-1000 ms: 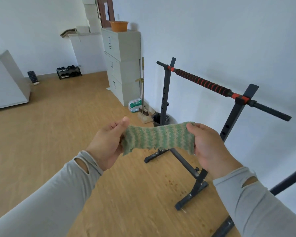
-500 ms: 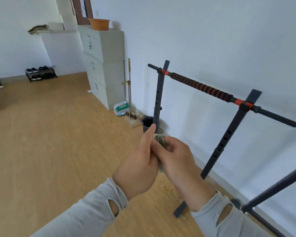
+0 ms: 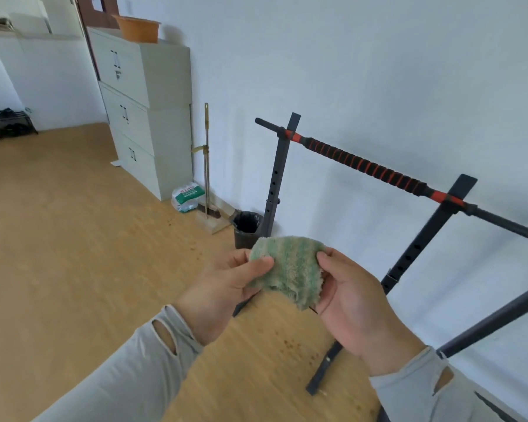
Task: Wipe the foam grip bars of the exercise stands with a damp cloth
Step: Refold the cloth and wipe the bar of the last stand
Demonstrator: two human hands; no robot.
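A folded green striped cloth [image 3: 288, 268] is held in front of me by both hands. My left hand [image 3: 223, 292] pinches its left edge with the thumb on top. My right hand [image 3: 352, 303] grips its right edge. Beyond the cloth, against the white wall, stands a black exercise stand with a horizontal black and red foam grip bar [image 3: 366, 167] resting on two uprights [image 3: 276, 181]. The hands are well below and in front of that bar. Part of a second stand's dark bar [image 3: 497, 321] shows at the lower right.
A small black bin [image 3: 246, 228] sits by the stand's left upright. Beside it are a broom with dustpan [image 3: 207, 166], a white and green bag [image 3: 187, 197] and stacked grey cabinets [image 3: 147, 108] with an orange basin [image 3: 137, 27] on top. Wooden floor [image 3: 58, 239] stretches left.
The cloth was stretched wide between my hands, then bunched as the hands came together; now it is folded smaller and held between both hands. My view has moved closer to the stand.
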